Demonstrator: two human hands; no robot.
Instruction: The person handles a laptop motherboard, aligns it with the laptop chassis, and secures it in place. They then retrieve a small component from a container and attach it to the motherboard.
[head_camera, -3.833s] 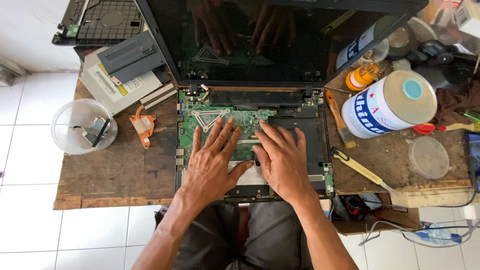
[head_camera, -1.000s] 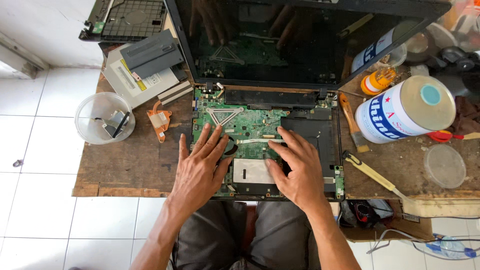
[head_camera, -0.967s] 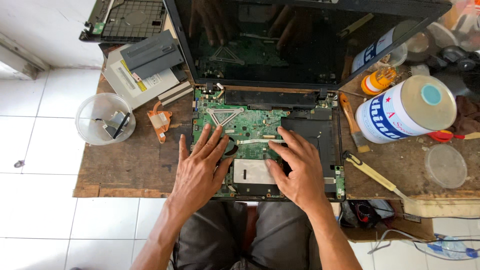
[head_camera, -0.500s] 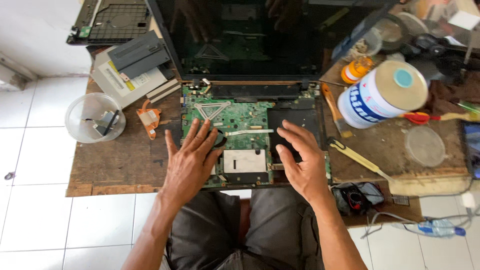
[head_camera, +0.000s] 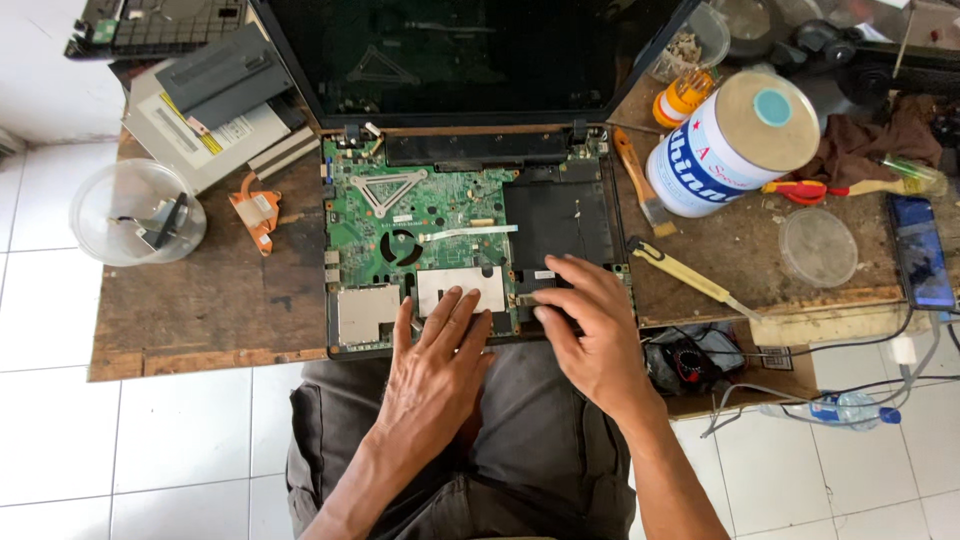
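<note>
Opened laptop base with bare green circuit board, lying at the near edge of the wooden surface, long axis running left to right along that edge, dark screen tilted up behind. Left hand flat on the base's near rim, fingers spread and pointing away, tips on the pale rectangular plate. Right hand just beside it, fingers curled loosely over the near right corner of the base, by the black cover; pinching something small or not, cannot tell. Both hands straight in front of the base, right one nearer the black section. Farther out: clear plastic bowl toward the left edge, grey drive unit at the far left corner, white cylindrical can lying right of the laptop, brush and yellow-handled tool beside it, phone at the right edge.
</note>
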